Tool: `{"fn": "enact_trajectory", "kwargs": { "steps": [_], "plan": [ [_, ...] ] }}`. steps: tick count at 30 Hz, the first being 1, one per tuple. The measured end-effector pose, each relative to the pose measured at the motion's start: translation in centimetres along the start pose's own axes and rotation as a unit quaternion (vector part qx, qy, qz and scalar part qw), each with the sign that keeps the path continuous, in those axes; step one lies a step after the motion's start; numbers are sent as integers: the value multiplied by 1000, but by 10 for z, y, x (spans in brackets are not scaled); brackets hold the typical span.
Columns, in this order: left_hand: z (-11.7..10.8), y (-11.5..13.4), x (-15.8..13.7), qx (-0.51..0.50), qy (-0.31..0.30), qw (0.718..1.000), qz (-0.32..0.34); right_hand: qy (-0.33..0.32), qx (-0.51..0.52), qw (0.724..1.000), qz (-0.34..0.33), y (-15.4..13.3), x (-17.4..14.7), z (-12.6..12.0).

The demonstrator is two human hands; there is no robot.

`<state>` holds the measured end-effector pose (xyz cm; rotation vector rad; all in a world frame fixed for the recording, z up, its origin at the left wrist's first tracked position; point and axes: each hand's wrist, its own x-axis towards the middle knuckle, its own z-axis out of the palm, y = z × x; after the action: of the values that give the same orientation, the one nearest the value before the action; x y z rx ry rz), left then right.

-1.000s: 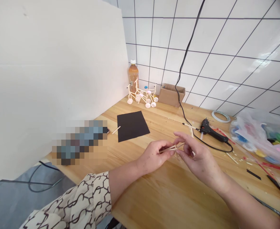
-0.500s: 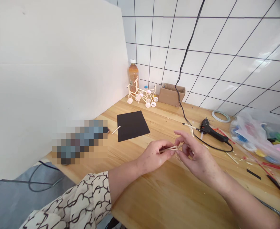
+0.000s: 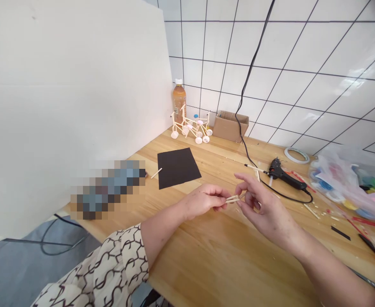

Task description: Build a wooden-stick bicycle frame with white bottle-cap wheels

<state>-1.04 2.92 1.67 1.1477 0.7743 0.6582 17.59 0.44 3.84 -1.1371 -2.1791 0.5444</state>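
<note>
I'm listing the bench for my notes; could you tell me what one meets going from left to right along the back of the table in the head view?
Bottle → stick bicycle models → cardboard box → tape roll → plastic bag of coloured parts.

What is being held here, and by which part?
Thin wooden sticks, pinched between both hands: the left hand grips their left end, the right hand their right end, above the table.
</note>
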Motion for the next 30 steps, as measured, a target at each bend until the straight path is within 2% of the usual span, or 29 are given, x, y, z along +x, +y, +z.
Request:
{"fn": "enact_trajectory", "kwargs": {
  "steps": [11, 21, 26, 30],
  "plan": [
    [-6, 0, 0, 28, -40, 999, -9, -35, 10, 999, 7, 0, -1, -2],
    [-5, 1, -1, 112, -41, 992, 28, -49, 4, 999, 6, 3, -2, -3],
    [0, 0, -2, 92, -44, 993, 66, -58, -6, 998, 18, 4, -3, -3],
    [4, -2, -3, 72, -34, 995, 64, -60, -12, 998, 26, 3, -2, -2]
  ]
}}
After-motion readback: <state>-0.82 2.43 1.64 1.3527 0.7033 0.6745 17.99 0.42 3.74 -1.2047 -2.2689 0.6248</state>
